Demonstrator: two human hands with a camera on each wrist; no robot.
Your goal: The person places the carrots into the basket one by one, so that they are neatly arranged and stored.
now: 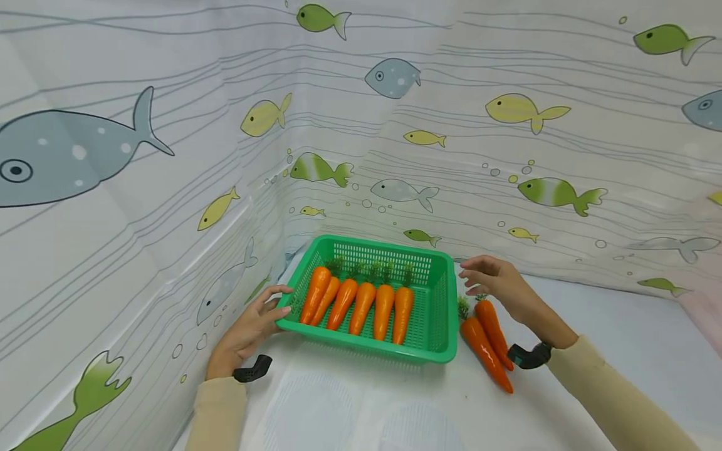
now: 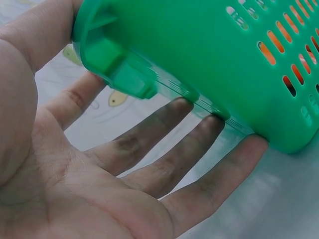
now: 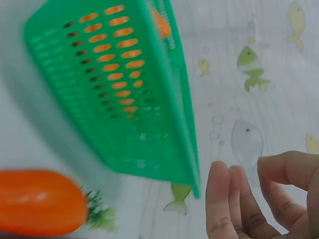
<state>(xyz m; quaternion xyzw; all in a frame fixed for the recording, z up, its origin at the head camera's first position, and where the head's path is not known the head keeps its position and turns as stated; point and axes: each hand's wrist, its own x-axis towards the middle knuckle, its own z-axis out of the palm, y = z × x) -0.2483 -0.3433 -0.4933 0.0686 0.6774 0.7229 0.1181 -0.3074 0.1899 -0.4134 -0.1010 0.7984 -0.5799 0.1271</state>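
A green plastic basket [image 1: 366, 345] with slotted walls holds several glossy orange carrots [image 1: 362, 308] with green tufts, lying side by side. At its left end, my left hand [image 1: 254, 327] grips the rim, thumb over the edge. In the left wrist view the other fingertips [image 2: 215, 124] press against the basket's outer wall [image 2: 179, 55]. My right hand [image 1: 499, 285] hovers just off the basket's right rim, fingers loosely bent with nothing between them. Below it, two more carrots [image 1: 485, 351] lie on the table outside the basket; one carrot [image 3: 40, 201] shows in the right wrist view.
Fish-printed white sheeting [image 1: 338, 113] rises behind the basket and along the left side, close to my left arm. The white table surface [image 1: 429, 401] spreads in front and to the right. Both wrists carry black straps [image 1: 530, 356].
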